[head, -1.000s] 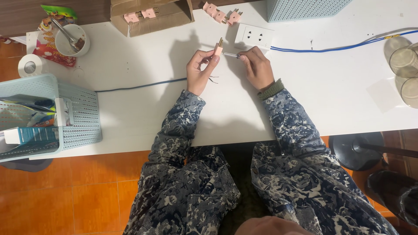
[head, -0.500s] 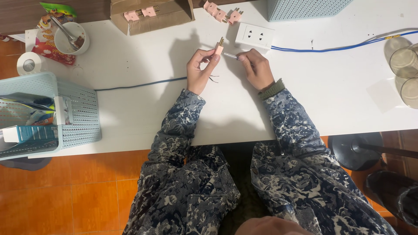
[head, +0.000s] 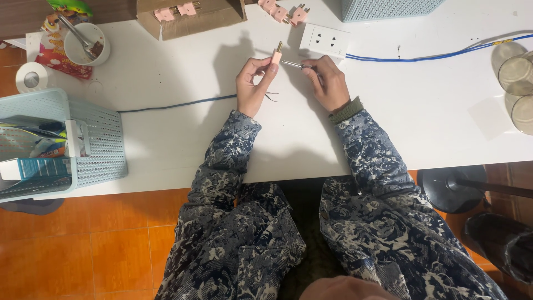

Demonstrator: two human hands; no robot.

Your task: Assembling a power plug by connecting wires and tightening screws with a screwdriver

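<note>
A big white table (head: 166, 139) fills the top of the view. Under its near edge the floor (head: 83, 250) is made of orange tiles. A round black stand (head: 449, 189) sits on the floor under the table's right end.

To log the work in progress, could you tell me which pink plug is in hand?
The pink plug pinched in the left hand; the others lie loose at the table's far edge.

Pink plastic plug (head: 276, 55), brass prongs; metal screwdriver (head: 292, 64); matt white table (head: 422, 105).
</note>
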